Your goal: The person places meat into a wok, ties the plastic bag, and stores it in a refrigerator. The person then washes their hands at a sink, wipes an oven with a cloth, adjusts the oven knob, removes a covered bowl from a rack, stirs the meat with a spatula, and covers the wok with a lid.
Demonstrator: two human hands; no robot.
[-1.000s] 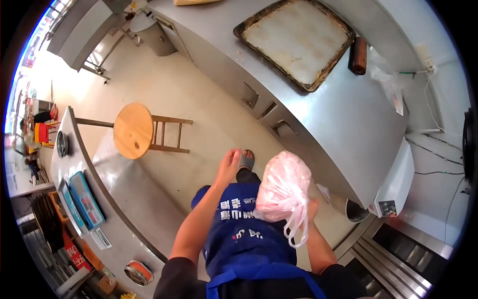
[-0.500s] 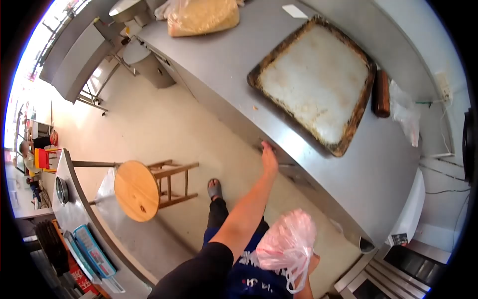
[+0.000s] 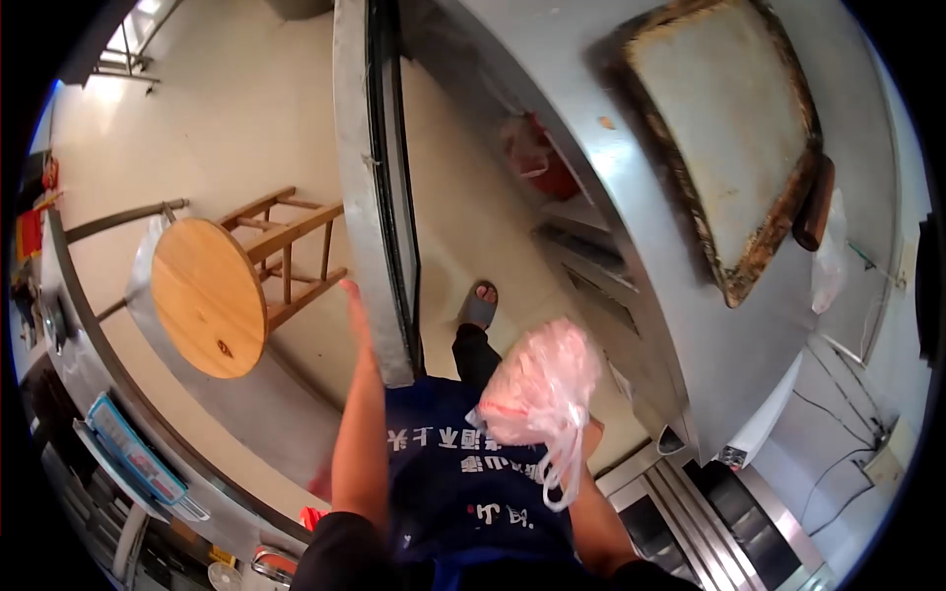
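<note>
My left hand (image 3: 359, 320) is against or close to the outer side of an open metal door (image 3: 376, 197) with a black seal, its fingers stretched out. A clear plastic bag of pinkish contents (image 3: 542, 379) hangs in front of my apron, its handles looped down. Mostly hidden behind the bag, my right hand (image 3: 593, 433) is closed on it. In the opened compartment under the metal counter (image 3: 631, 187), a red container (image 3: 552, 172) shows beside some clear plastic.
A large stained tray (image 3: 724, 128) lies on the counter, with a dark wooden roller (image 3: 816, 202) beside it. A round wooden stool (image 3: 209, 295) stands left of the door. Another counter (image 3: 148, 409) curves along the left, with a blue-edged device (image 3: 133, 453). Cables hang at the right.
My left hand went forward to the counter front, then back to the left. The compartment door has swung open, showing the red container. The bag remains in my right hand.
</note>
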